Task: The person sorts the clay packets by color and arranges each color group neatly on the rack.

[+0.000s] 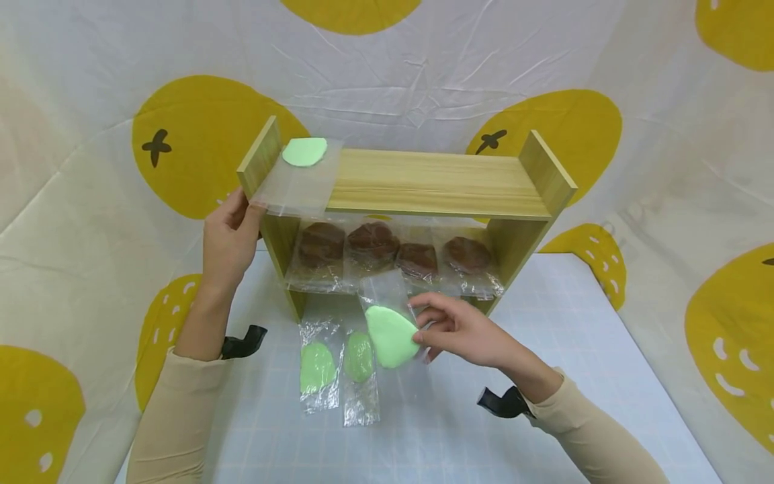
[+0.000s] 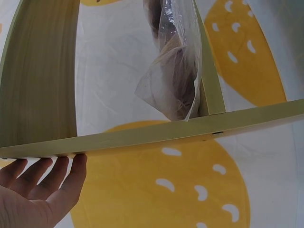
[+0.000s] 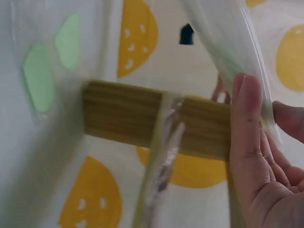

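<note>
While two clear bags [image 1: 319, 366] of green clay lie side by side on the near part of the table [image 1: 435, 437], the right hand [image 1: 459, 329] pinches a third bag [image 1: 383, 289] by its right edge — thumb and fingers closed on the plastic — just in front of the wooden shelf [image 1: 435, 185]. Farther back, four bags of brown clay [image 1: 322, 245] sit in a row on its middle board. Above them, another bag of green clay [image 1: 304, 152] lies at the left end of the top board. The left hand [image 1: 232, 232] touches the left side panel [image 1: 264, 151], fingers extended against its outer face. Behind hangs a cloth [image 1: 387, 94] with yellow shapes.
</note>
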A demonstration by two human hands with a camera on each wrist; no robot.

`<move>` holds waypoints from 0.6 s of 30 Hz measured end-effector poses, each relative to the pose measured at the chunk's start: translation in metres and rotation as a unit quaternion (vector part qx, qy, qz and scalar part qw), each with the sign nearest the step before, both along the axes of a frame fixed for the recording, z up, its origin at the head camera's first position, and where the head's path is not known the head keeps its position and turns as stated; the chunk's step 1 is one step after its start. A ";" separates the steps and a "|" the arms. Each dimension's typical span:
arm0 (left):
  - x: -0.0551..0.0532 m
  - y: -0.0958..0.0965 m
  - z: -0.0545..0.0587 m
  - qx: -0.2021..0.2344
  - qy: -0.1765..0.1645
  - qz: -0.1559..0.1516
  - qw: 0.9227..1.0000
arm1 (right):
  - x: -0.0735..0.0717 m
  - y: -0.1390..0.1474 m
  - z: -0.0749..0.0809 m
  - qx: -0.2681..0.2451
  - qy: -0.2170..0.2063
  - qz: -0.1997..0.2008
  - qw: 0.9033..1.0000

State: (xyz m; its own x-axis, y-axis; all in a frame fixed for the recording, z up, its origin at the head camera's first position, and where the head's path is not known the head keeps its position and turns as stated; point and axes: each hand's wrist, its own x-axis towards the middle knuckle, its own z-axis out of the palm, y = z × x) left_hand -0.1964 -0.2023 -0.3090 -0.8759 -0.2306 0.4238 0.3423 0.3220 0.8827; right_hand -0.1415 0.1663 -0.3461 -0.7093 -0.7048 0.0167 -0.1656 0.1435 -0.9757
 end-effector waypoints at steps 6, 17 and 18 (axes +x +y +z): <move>0.000 -0.001 -0.001 -0.002 -0.003 -0.002 1.000 | -0.009 0.003 0.037 -0.038 0.052 -0.012 0.998; 0.000 -0.001 -0.002 -0.001 0.004 -0.002 1.000 | -0.031 -0.001 0.093 -0.078 0.098 -0.056 0.991; 0.000 -0.001 -0.002 -0.002 0.004 -0.001 1.000 | -0.034 -0.002 0.097 -0.081 0.090 -0.061 0.991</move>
State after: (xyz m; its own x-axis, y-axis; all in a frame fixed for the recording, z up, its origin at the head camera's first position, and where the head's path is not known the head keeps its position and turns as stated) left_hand -0.1966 -0.2034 -0.3105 -0.8733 -0.2270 0.4310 0.3497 0.3238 0.8791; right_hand -0.1751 0.1639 -0.2494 -0.7643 -0.5914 0.2572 -0.3305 0.0166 -0.9437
